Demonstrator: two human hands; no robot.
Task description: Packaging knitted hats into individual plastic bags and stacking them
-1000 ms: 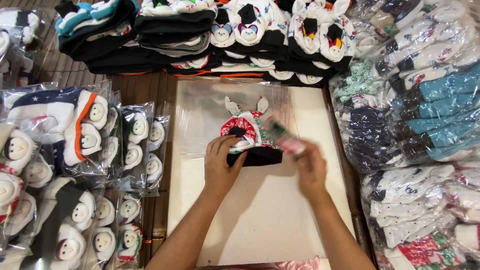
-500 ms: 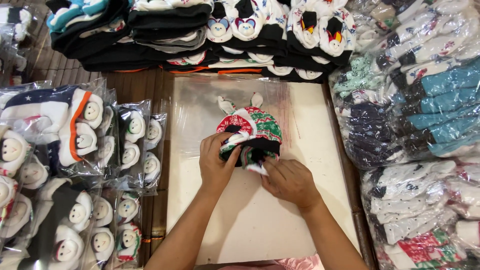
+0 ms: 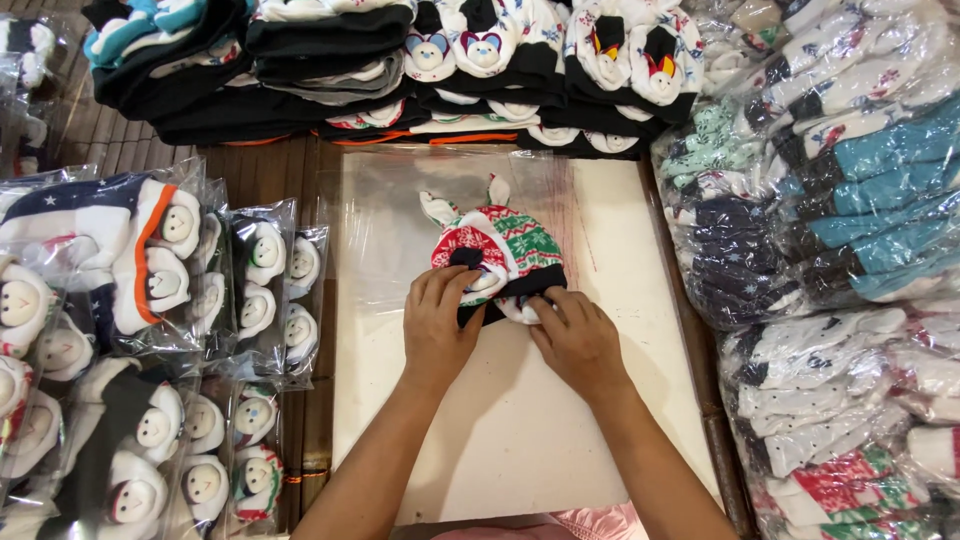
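My left hand (image 3: 440,325) and right hand (image 3: 578,340) pinch the black cuff of a folded red-green-white knitted sock bundle (image 3: 497,252) at twelve o'clock on the pale board (image 3: 520,440); it lies half inside the clear plastic bag (image 3: 400,230); sealing remains, I judge.

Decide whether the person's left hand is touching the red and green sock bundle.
Touching. The head view shows the left hand with fingers lying over the near edge of the sock bundle, with no gap.
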